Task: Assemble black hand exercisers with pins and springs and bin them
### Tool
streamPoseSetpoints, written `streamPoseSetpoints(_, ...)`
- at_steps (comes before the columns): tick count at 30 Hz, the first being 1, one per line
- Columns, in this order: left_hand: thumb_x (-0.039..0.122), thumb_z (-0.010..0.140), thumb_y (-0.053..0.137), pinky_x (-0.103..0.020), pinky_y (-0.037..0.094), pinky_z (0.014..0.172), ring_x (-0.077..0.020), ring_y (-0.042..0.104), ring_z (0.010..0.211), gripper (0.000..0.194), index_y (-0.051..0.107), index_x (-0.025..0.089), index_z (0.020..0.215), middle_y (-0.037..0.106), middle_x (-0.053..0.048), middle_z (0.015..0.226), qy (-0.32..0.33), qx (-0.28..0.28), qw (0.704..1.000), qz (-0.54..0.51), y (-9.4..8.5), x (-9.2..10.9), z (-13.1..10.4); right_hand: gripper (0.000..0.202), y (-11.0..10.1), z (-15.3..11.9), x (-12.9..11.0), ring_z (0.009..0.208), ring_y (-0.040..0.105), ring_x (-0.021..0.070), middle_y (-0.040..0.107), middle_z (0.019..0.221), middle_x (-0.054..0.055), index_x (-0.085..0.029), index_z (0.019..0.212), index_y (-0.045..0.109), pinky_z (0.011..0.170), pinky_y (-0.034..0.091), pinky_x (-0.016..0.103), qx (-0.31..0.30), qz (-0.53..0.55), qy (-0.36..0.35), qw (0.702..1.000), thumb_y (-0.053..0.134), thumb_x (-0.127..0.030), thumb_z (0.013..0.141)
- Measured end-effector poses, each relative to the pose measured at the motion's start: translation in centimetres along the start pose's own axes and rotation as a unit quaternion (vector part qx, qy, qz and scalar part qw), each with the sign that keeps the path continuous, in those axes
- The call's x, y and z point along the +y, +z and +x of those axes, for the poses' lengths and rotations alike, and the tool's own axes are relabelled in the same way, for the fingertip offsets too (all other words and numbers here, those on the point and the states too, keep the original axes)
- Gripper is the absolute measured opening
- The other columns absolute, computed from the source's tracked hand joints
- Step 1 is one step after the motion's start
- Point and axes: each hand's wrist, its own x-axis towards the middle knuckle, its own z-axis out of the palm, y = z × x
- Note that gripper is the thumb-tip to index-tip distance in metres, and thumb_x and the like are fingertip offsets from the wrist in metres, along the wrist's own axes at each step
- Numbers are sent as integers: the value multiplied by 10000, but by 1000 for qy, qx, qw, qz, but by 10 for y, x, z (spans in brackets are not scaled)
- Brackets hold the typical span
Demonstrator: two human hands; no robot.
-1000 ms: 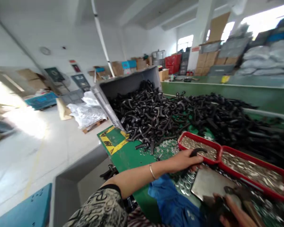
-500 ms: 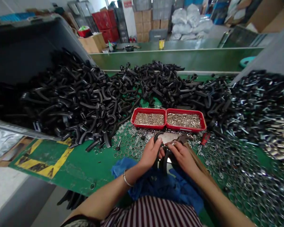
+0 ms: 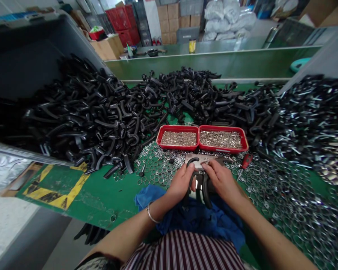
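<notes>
My left hand [image 3: 183, 180] is closed on a black curved part [image 3: 192, 161] near the table's front edge. Its fingers wrap round the part, whose curved top rises above the thumb. My right hand [image 3: 219, 176] is closed beside it, its thumb and fingertips at a small shiny ring [image 3: 206, 161]. Between and below the hands are dark curved arms [image 3: 205, 189] of a handle-like piece. A metal plate [image 3: 190, 156] lies just beyond the hands. The fingertips partly hide how the pieces join.
Two red trays [image 3: 178, 147] of small metal pieces stand beyond my hands. Black parts [image 3: 115, 116] pile up behind and spill from a grey bin [image 3: 81, 41]. Metal rings [image 3: 281, 198] cover the right side. A red-handled tool [image 3: 247, 161] and a blue cloth [image 3: 183, 221] are nearby.
My right hand has shifted slightly up, its fingertips now higher with the ring. The dark curved arms between the hands have spread or turned to the right. The view has tilted slightly.
</notes>
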Motion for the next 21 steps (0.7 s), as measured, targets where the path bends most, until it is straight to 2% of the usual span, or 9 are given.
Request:
streamPoseSetpoints(3, 607, 981, 305, -241, 373, 489, -132, 448, 398, 487, 555, 190, 979, 483, 58, 422, 15, -2, 1000, 3, 2, -1, -2, 334, -4, -3, -4, 681, 604, 205, 609, 715, 32, -226, 848, 513, 648, 377, 284, -23, -27, -5, 999, 336, -453, 1018)
streamPoseSetpoints(8, 630, 976, 291, -245, 400, 519, -142, 509, 437, 512, 530, 198, 841, 486, 46, 424, 22, -37, 997, 64, 5, 1, 0, 305, -9, -7, -11, 689, 600, 215, 612, 718, 40, -228, 873, 496, 628, 373, 282, -56, -36, 3, 998, 332, -445, 1010)
streamPoseSetpoints(10, 628, 977, 280, -258, 411, 530, -153, 524, 442, 509, 514, 208, 812, 481, 43, 421, 28, -34, 995, 90, 8, 5, 1, 296, -9, -7, -11, 685, 588, 214, 593, 709, 34, -231, 853, 479, 619, 364, 282, -53, -27, 7, 998, 339, -441, 1008)
streamPoseSetpoints(14, 608, 984, 265, -298, 441, 576, -191, 577, 500, 481, 518, 215, 871, 520, 22, 473, 32, -6, 988, 154, 12, 15, 2, 311, -4, -11, -7, 636, 555, 186, 551, 671, 5, -241, 785, 442, 614, 366, 277, -4, 20, 10, 1000, 372, -450, 1004)
streamPoseSetpoints(17, 560, 993, 272, -329, 469, 675, -233, 655, 701, 454, 545, 199, 959, 655, -55, 699, 45, 26, 972, 227, 12, 18, 0, 321, 0, -18, -7, 608, 546, 165, 558, 667, -6, -241, 783, 442, 596, 383, 266, 40, 71, 37, 996, 373, -456, 1011)
streamPoseSetpoints(19, 530, 993, 285, -346, 477, 723, -255, 672, 793, 441, 553, 186, 1054, 684, -89, 814, 50, 30, 957, 283, 11, 19, -3, 320, -1, -22, -9, 579, 539, 158, 549, 635, -19, -242, 799, 458, 570, 390, 259, 32, 106, 57, 992, 374, -465, 1013)
streamPoseSetpoints(21, 513, 992, 294, -363, 487, 762, -271, 679, 833, 455, 550, 165, 1132, 692, -114, 866, 58, 17, 940, 336, 7, 18, -6, 316, -6, -25, -14, 554, 528, 154, 527, 598, -30, -241, 809, 475, 553, 396, 254, -1, 133, 66, 989, 383, -465, 1012)
